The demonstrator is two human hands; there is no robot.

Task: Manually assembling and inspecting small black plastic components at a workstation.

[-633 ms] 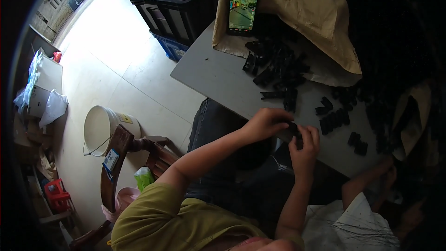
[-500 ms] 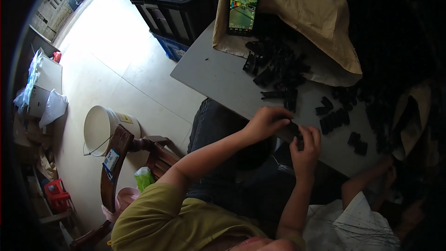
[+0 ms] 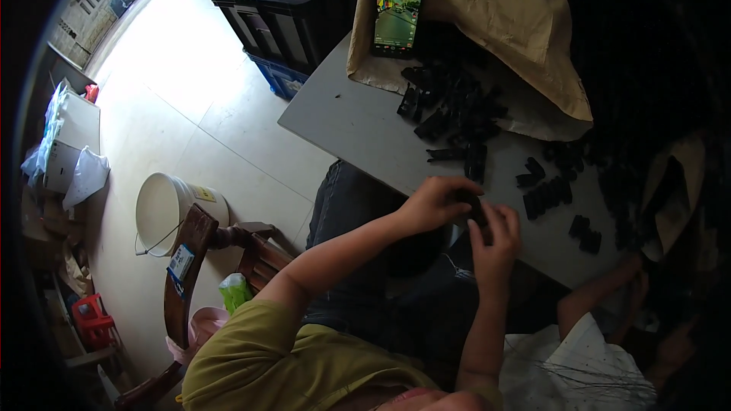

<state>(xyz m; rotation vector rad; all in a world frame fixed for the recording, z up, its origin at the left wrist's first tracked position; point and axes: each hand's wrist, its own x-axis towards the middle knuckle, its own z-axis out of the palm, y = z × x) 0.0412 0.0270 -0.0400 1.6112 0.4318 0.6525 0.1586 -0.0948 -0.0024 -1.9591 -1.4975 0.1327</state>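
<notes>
My left hand point(image 3: 438, 204) and my right hand point(image 3: 499, 237) meet over the near edge of the grey table point(image 3: 327, 110). Between their fingertips is a small dark part point(image 3: 477, 211), held by both hands; its exact kind is too dark to make out. Just beyond lies a loose heap of black plastic pieces point(image 3: 455, 110), partly on brown paper. To the right of my hands a short row of similar black pieces point(image 3: 548, 198) sits on the tabletop, with a smaller cluster point(image 3: 585, 234) nearer to me.
A lit phone point(image 3: 398, 15) leans on a large brown paper bag point(image 3: 525, 46). Left of the table stands a black crate point(image 3: 278, 30) full of dark pieces. A white bucket point(image 3: 161, 213) and a wooden chair point(image 3: 190, 259) are at left. Another person's arm point(image 3: 598, 301) reaches in at right.
My right hand has shifted slightly left and its fingers have moved around the dark part. My left fingers have bent a little. The pieces on the table stay where they were.
</notes>
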